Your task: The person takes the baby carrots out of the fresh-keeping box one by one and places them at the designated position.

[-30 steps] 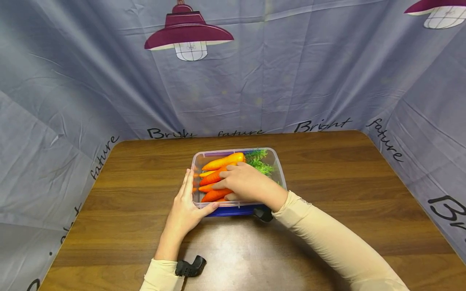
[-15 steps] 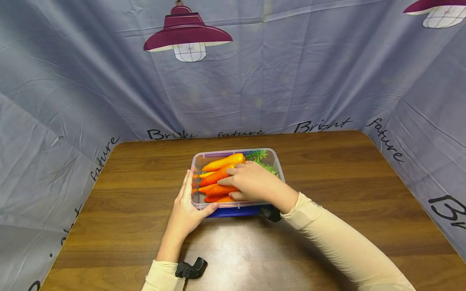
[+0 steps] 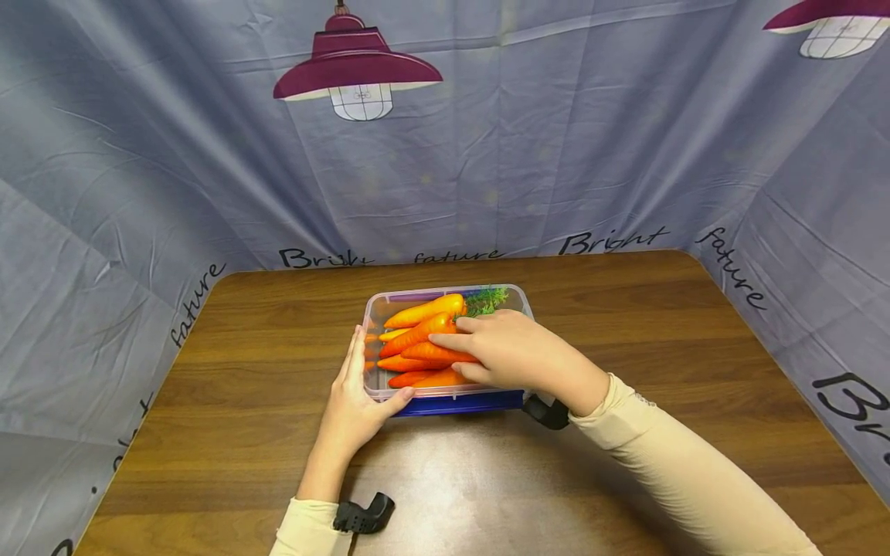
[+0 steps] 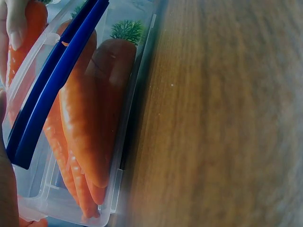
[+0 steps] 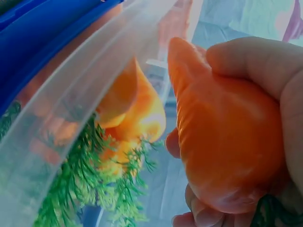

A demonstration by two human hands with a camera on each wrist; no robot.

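With our right hand point(image 3: 518, 351) we grasp an orange carrot point(image 5: 232, 137) round its thick body, thumb opposing the fingers. It lies over the clear container point(image 3: 433, 392), its tip toward our left hand point(image 3: 351, 405), which rests straight-fingered against the end wall. Other carrots point(image 3: 424, 310) sit just beyond the grip. We judge the held one light, stiff and, given its gloss, slightly slippery; its broad shoulder seems a surer hold than the tapering tip.

Clear rectangular plastic box point(image 3: 445, 392): one. Yellow-to-orange tapered carrots point(image 3: 420, 333): at least seven; overlap hides exact tally. Bare left hand point(image 3: 353, 403): one. Bare right hand point(image 3: 518, 351): one. Black wrist-worn devices point(image 3: 363, 515): two. Maroon lamps point(image 3: 358, 66) printed on grey-blue curtain point(image 3: 542, 147): two. Brown wood-grain tabletop point(image 3: 278, 386): one.
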